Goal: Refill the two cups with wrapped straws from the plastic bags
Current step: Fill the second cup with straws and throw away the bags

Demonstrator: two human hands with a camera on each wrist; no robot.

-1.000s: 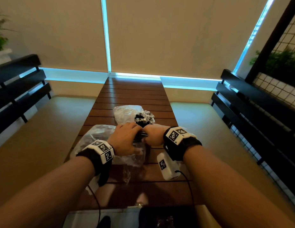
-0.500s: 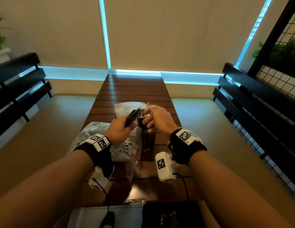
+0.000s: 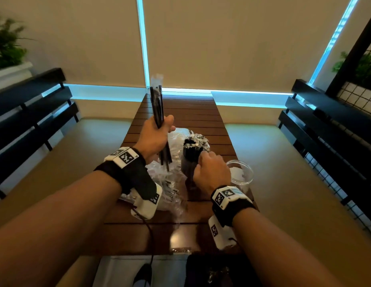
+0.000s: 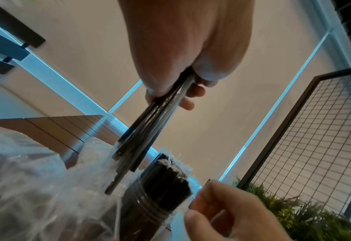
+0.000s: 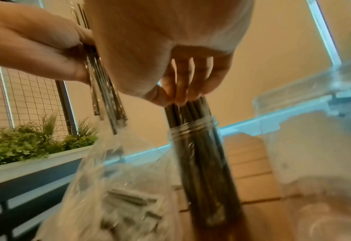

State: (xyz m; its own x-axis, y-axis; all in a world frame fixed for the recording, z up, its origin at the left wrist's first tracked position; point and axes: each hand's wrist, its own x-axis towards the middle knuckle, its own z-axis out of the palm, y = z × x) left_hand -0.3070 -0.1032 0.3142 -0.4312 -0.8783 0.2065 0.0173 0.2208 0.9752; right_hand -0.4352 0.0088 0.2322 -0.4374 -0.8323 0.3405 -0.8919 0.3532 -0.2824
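1. While the left hand (image 3: 154, 135) clamps a sheaf of wrapped straws (image 3: 157, 106) upright, its lower ends hang below the grip, over the plastic bag (image 3: 170, 195).
2. Right hand (image 3: 211, 171) pinches straws crowding the full cup (image 3: 189, 162) beside that grip.
3. Risk: a loosened grip sheds straws onto the bench (image 3: 180, 112); forcing more in could tip the cup.

Black straws (image 3: 158, 106), clear crinkled bag (image 3: 172, 183), reddish-brown slatted table (image 3: 192, 112), black-and-white checkered wrist tags (image 3: 126, 157).
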